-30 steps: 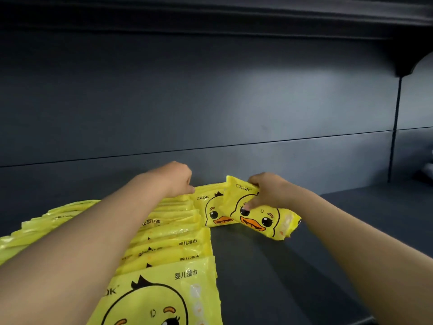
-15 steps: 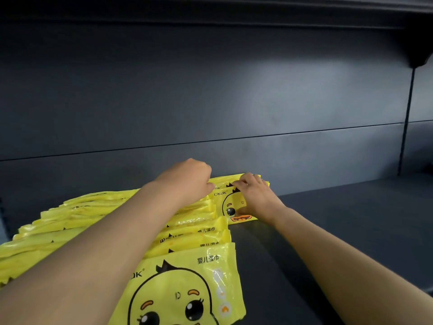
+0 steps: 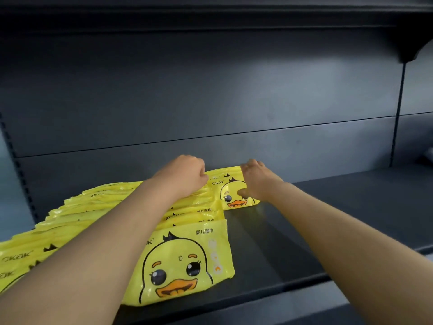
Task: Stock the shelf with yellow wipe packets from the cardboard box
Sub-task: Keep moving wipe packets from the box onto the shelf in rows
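Yellow wipe packets with a duck face lie overlapping in a row on the dark shelf, the front packet lying face up near the shelf's front edge. My right hand grips the rearmost packet against the back panel, fingers over its top edge and thumb on the duck face. Just to the left, my left hand is curled over the tops of the packets in the same row; its fingertips are hidden. A second row of packets lies further left. No cardboard box is in view.
The dark back panel rises right behind the packets. An upper shelf with a bracket overhangs. A slotted upright stands at the left. Bare shelf surface stretches to the right of the packets.
My right hand has carried the tilted packet back and set it upright at the rear of the row, then shifted to grip its top edge. My left hand stayed on the row.
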Available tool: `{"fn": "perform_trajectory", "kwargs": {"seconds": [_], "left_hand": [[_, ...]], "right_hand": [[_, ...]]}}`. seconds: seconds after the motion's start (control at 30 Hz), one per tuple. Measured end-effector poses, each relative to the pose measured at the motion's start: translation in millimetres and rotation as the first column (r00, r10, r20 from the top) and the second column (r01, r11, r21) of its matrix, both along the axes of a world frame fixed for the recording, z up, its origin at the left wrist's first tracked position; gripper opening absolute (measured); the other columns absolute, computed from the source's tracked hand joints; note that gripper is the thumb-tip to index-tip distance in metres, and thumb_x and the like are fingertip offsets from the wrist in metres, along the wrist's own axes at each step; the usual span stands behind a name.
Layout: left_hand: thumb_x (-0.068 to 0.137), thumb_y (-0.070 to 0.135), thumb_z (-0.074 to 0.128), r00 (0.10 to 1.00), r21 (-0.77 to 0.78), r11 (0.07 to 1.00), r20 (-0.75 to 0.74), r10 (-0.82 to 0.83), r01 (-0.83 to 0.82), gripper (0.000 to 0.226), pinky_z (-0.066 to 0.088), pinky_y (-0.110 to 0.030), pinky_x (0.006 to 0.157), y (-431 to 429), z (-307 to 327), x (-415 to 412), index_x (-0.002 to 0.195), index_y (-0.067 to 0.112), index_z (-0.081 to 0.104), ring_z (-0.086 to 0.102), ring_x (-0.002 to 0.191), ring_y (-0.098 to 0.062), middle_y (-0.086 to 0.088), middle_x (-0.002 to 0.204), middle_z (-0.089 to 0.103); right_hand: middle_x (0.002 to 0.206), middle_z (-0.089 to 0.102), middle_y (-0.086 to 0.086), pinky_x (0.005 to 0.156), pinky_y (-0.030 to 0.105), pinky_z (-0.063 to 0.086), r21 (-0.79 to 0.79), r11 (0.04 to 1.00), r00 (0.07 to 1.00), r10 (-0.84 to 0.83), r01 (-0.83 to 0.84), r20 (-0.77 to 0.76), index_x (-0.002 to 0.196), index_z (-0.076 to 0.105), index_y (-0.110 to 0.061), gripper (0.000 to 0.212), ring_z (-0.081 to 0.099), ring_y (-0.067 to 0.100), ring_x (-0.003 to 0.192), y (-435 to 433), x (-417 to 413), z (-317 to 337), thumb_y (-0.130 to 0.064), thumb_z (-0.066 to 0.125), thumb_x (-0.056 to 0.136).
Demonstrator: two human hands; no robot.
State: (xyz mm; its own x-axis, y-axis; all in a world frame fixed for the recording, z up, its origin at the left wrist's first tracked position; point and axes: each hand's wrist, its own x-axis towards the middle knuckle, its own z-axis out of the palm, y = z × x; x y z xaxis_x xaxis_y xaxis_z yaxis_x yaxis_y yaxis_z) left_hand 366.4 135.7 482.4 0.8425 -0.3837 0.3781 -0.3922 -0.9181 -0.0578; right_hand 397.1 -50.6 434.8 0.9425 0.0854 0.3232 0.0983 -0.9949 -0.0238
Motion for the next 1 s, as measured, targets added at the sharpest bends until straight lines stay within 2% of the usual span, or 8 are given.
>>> {"fn": "perform_trajectory", "kwargs": {"seconds": [0.1, 0.17, 0.27, 0.4, 0.53, 0.77, 0.87, 1.0], "left_hand": [[0.095, 0.030, 0.046, 1.000, -0.022, 1.000, 0.016, 0.010, -0.009, 0.027, 0.046, -0.035, 0.090, -3, 6, -28, 0.105, 0.010, 0.061, 0.052, 0.107, -0.025, -0.006, 0.113, 0.059], [0.095, 0.032, 0.047, 0.999, -0.048, 0.999, 0.026, 0.025, -0.023, 0.027, 0.043, -0.033, 0.092, -6, 7, -52, 0.110, 0.013, 0.058, 0.050, 0.111, -0.023, -0.004, 0.117, 0.055], [0.094, 0.034, 0.048, 0.998, -0.052, 0.997, 0.025, 0.059, -0.057, 0.032, 0.040, -0.032, 0.095, -9, 3, -99, 0.118, 0.014, 0.056, 0.049, 0.117, -0.022, -0.004, 0.124, 0.053], [0.094, 0.035, 0.049, 0.991, -0.018, 0.991, -0.022, 0.134, -0.135, 0.038, 0.037, -0.030, 0.097, -14, -4, -175, 0.124, 0.013, 0.053, 0.047, 0.120, -0.023, -0.006, 0.128, 0.050], [0.094, 0.035, 0.049, 0.979, 0.018, 0.982, -0.078, 0.190, -0.189, 0.036, 0.038, -0.031, 0.096, -24, -9, -246, 0.121, 0.012, 0.054, 0.048, 0.117, -0.023, -0.006, 0.125, 0.053], [0.094, 0.037, 0.050, 0.973, -0.033, 0.980, -0.127, 0.193, -0.198, 0.037, 0.038, -0.030, 0.094, -47, -28, -344, 0.121, 0.013, 0.055, 0.049, 0.114, -0.022, -0.006, 0.123, 0.053], [0.094, 0.039, 0.048, 0.965, -0.020, 0.978, -0.165, 0.202, -0.208, 0.038, 0.039, -0.030, 0.093, -49, -48, -378, 0.124, 0.014, 0.052, 0.049, 0.113, -0.021, -0.005, 0.124, 0.051], [0.094, 0.041, 0.047, 0.955, -0.040, 0.974, -0.208, 0.210, -0.223, 0.040, 0.044, -0.034, 0.093, -49, -90, -415, 0.124, 0.015, 0.052, 0.052, 0.108, -0.021, -0.005, 0.122, 0.052]], "right_hand": [[0.128, 0.046, 0.012, 0.090, 0.037, 0.043, -0.031, 0.999, 0.996, 0.009, -0.012, -0.088, 0.124, 0.045, -0.006, 0.056, 0.046, 0.029, 0.119, -8, -34, 18, -0.039, 0.063, 0.084], [0.128, 0.048, 0.009, 0.091, 0.037, 0.046, -0.051, 0.998, 0.992, 0.024, -0.031, -0.126, 0.124, 0.046, -0.008, 0.056, 0.049, 0.028, 0.118, -16, -59, 26, -0.045, 0.061, 0.085], [0.126, 0.051, 0.008, 0.094, 0.038, 0.046, -0.078, 0.995, 0.990, 0.058, -0.069, -0.126, 0.125, 0.048, -0.010, 0.055, 0.051, 0.027, 0.115, -32, -103, 33, -0.049, 0.059, 0.086], [0.134, 0.049, 0.008, 0.099, 0.037, 0.043, -0.129, 0.984, 0.989, 0.115, -0.127, -0.094, 0.134, 0.044, -0.009, 0.062, 0.047, 0.027, 0.123, -54, -174, 40, -0.049, 0.055, 0.088], [0.134, 0.050, 0.010, 0.099, 0.038, 0.043, -0.120, 0.979, 0.981, 0.152, -0.167, -0.121, 0.132, 0.045, -0.007, 0.059, 0.048, 0.029, 0.122, -74, -248, 42, -0.046, 0.057, 0.089], [0.136, 0.048, 0.007, 0.099, 0.039, 0.042, -0.066, 0.972, 0.961, 0.210, -0.225, -0.177, 0.135, 0.042, -0.010, 0.061, 0.046, 0.026, 0.123, -102, -352, 24, -0.050, 0.053, 0.090], [0.134, 0.048, 0.007, 0.097, 0.036, 0.042, -0.024, 0.973, 0.957, 0.223, -0.232, -0.186, 0.136, 0.041, -0.011, 0.060, 0.046, 0.025, 0.123, -108, -392, 9, -0.049, 0.052, 0.090], [0.134, 0.048, 0.007, 0.099, 0.039, 0.041, 0.014, 0.978, 0.950, 0.208, -0.210, -0.234, 0.135, 0.042, -0.011, 0.060, 0.045, 0.026, 0.123, -114, -435, -21, -0.049, 0.052, 0.090]]}}
